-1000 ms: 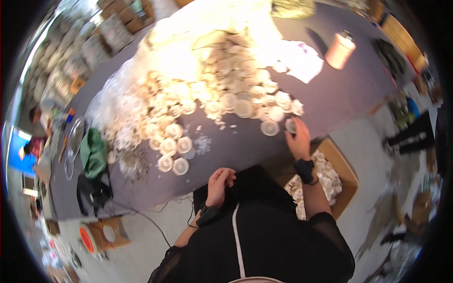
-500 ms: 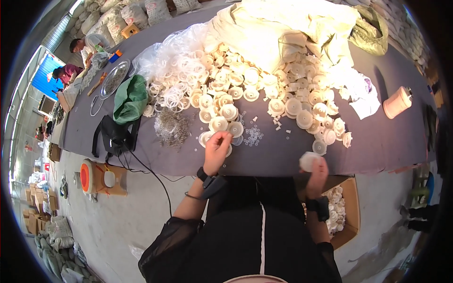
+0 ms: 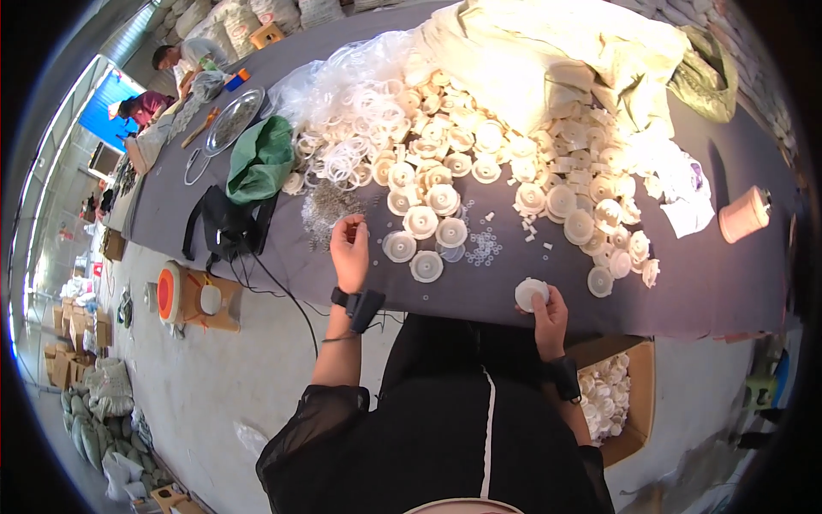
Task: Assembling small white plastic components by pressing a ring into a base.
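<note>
My right hand [image 3: 550,321] grips a round white plastic disc [image 3: 532,294] above the table's front edge, thumb across it. My left hand [image 3: 350,253] is at the near edge of a pile of small metal springs [image 3: 332,208]. Its fingers are curled together; whether anything is between them I cannot make out. Just right of it, several cream plastic discs with raised centres [image 3: 426,266] lie on the table. Beside these are a scatter of tiny clear rings [image 3: 485,248] and a few small white pieces [image 3: 529,230].
Heaps of cream parts [image 3: 574,137], white rings [image 3: 347,128] and a large cloth sack [image 3: 514,43] cover the table's far middle. A black bag [image 3: 224,227] with a cable sits left, a thread cone [image 3: 744,216] right. Below, a cardboard box [image 3: 640,411] holds white parts. Two people work far left.
My left hand has moved left from the cream discs to the springs. My right hand has moved left with the white disc. The whole view has shifted a little.
</note>
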Motion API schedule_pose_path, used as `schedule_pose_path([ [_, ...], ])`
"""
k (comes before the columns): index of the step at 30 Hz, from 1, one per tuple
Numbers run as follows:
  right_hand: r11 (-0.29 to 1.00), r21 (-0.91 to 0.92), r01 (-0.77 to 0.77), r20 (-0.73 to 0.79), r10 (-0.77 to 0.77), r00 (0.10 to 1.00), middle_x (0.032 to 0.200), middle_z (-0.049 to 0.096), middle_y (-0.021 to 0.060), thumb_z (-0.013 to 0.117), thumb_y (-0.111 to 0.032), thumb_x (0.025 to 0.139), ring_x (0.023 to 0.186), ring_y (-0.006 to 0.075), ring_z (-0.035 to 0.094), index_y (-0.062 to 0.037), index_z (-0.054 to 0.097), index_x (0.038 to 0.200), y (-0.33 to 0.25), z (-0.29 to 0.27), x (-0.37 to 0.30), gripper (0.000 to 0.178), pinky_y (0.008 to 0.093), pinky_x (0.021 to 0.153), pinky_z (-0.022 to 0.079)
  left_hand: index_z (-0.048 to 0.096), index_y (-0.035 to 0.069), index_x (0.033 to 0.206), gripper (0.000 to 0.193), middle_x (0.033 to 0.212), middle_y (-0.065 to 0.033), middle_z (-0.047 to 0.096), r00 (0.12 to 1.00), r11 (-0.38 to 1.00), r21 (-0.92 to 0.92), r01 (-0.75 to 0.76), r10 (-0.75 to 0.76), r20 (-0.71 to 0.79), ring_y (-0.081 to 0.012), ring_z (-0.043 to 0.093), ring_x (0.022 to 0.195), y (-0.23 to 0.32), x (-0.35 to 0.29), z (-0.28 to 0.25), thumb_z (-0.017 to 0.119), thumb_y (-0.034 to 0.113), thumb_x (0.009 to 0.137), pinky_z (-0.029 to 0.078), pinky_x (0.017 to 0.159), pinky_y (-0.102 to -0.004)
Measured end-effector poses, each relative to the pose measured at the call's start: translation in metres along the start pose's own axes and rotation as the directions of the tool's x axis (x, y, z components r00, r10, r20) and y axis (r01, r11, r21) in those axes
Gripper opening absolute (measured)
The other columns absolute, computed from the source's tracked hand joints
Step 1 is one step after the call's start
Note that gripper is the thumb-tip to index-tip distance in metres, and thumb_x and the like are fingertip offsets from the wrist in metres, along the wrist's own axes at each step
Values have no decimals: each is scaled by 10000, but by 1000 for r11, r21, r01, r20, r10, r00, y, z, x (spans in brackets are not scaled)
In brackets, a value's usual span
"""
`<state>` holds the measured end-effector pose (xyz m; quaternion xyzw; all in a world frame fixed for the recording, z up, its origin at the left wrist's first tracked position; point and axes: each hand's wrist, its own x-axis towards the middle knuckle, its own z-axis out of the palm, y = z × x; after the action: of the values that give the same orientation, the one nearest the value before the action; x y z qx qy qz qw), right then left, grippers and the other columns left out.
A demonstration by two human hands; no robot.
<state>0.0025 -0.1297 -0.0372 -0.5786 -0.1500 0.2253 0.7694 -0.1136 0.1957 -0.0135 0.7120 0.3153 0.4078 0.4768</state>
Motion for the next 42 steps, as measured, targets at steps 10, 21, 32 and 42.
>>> schedule_pose_path([
  [10, 997, -73, 13, -23, -15, 1000, 894, 558, 35, 500, -86, 862, 799, 80, 517, 23, 502, 992, 8, -3, 0, 169, 210, 724, 424, 559, -16, 960, 195, 868, -102, 584, 972, 874, 456, -166, 222, -71, -190, 562, 769, -29, 59, -42, 533, 44, 776, 443, 697, -276],
  [21, 998, -50, 43, 39, -42, 998, 917, 553, 67, 475, -84, 871, 804, 112, 536, 31, 484, 1020, 7, 0, -2, 188, 249, 708, 471, 516, 39, 1073, 398, 1005, -179, 550, 971, 609, 761, -222, 211, 115, -338, 520, 932, -59, 147, -11, 516, 82, 677, 420, 801, -426],
  [32, 995, -83, 59, -25, -62, 998, 866, 553, 80, 462, -158, 891, 713, 140, 558, 17, 479, 1006, 3, 0, -1, 210, 263, 602, 497, 603, 42, 767, 68, 771, -108, 562, 864, 685, 531, -498, 442, 241, -276, 562, 711, 8, 81, 24, 590, 58, 702, 457, 617, -348],
  [42, 997, 27, 77, -113, -73, 991, 852, 564, 78, 431, -196, 892, 721, 156, 566, 6, 491, 1010, 5, -4, -1, 242, 264, 586, 487, 579, 7, 838, 72, 698, -13, 572, 973, 964, -248, -94, 35, -230, -66, 515, 586, 26, 88, 22, 594, 52, 783, 416, 559, -204],
])
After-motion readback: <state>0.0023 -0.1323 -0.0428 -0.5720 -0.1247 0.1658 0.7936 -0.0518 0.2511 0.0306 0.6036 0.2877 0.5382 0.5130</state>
